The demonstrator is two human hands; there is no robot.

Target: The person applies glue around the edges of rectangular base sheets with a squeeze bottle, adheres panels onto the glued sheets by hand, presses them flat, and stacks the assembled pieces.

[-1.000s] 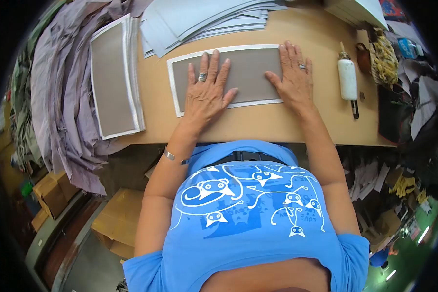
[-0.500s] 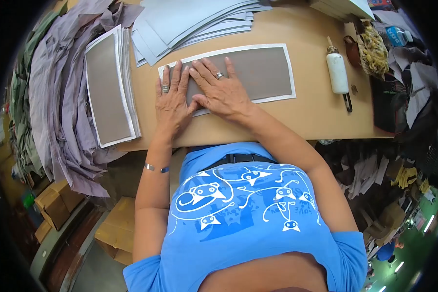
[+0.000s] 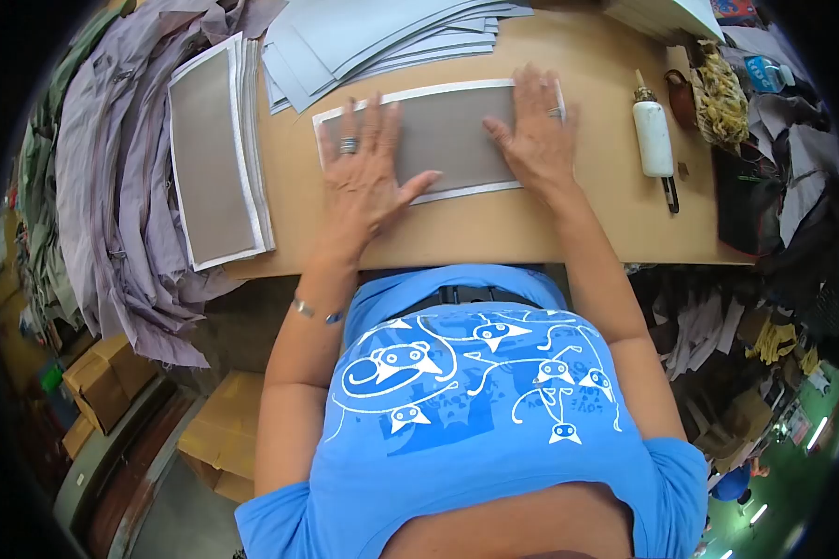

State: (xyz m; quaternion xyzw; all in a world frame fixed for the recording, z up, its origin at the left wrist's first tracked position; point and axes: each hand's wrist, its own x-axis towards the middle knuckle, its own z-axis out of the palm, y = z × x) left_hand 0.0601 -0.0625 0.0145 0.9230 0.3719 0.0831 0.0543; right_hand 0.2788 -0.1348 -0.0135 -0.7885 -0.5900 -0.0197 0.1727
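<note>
Panel [image 3: 457, 135] grey-brown, plain, white border. Left of panel: panel stack [image 3: 216, 158], same colours; farther left, mauve cloth [image 3: 107, 177]. Above panel: pale blue-grey sheets [image 3: 354, 37]. Right: white bottle [image 3: 653, 140]. Below: blue shirt [image 3: 494, 456], white cat line print, darker blue patch.

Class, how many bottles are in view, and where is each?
2: a white bottle on the table, right of the right hand, and a blue-labelled bottle farther right by the scraps, which may hide more.

To your left you have a draped heap of lilac cloth [image 3: 121, 186] with cardboard boxes [image 3: 224, 433] lower down, and to your right a yellowish bundle [image 3: 721, 98] near a blue-labelled plastic bottle [image 3: 766, 74] and dark and grey fabric scraps [image 3: 809, 177].
</note>
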